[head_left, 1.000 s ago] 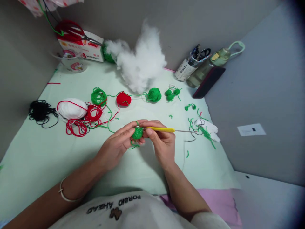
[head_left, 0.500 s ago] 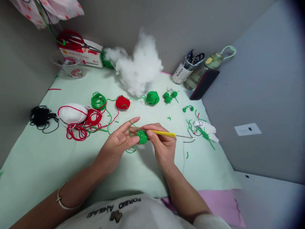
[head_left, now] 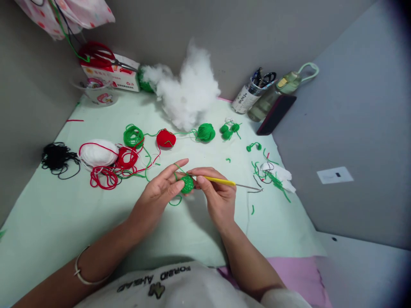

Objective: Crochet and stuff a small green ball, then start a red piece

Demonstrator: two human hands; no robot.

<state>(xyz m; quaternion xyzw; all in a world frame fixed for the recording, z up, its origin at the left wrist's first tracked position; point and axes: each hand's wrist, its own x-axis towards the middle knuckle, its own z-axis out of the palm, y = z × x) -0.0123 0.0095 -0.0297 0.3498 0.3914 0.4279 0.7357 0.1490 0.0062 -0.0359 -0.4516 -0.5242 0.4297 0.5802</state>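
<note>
A small round green crocheted piece (head_left: 187, 184) is pinched between the thumb and fingers of my left hand (head_left: 159, 191), whose index finger is raised with green yarn looped over it. My right hand (head_left: 218, 194) grips a crochet hook (head_left: 220, 181) with a yellow handle. One end of the hook is at the upper edge of the green piece, and the other metal end points right. A loop of green yarn (head_left: 175, 200) hangs below my left hand. Beyond the hands lie a green yarn ball (head_left: 206, 133) and a red yarn ball (head_left: 166, 138).
White stuffing (head_left: 192, 90) is heaped at the back. Scissors (head_left: 99, 54), a box (head_left: 123, 81) and a plastic cup (head_left: 104, 95) stand back left. White (head_left: 98, 153) and black yarn (head_left: 57, 157) lie left. A pen cup (head_left: 246, 98), bottle (head_left: 262, 105), phone (head_left: 276, 114) and yarn scraps (head_left: 272, 176) are right.
The green piece has shifted slightly left and turned a little in my left hand. My right hand and the hook have moved slightly left, with the hook's right end a little lower.
</note>
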